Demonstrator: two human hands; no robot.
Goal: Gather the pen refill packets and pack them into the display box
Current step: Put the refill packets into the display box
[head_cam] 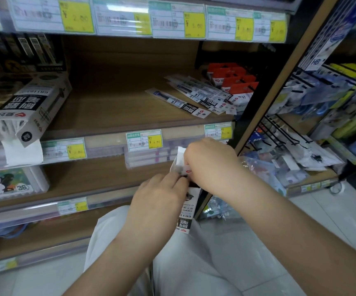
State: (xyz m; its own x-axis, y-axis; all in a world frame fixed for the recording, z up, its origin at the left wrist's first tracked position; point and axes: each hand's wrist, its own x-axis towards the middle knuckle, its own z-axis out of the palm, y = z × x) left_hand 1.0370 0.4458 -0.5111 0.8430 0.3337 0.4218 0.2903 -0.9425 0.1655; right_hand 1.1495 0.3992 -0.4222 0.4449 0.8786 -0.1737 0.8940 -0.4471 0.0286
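While flat white pen refill packets [194, 99] are lying on the wooden shelf [108, 107], the left hand [160, 195] and right hand [209, 165] are pinching a narrow white cardboard display box [189, 212].

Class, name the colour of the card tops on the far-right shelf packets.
Orange-red card tops; head view.

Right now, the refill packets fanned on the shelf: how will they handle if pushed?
The refill packets look thin and flat, so probably light and bendy. They overlap loosely, so a push likely slides them apart, not together. Shiny film hints slippery.
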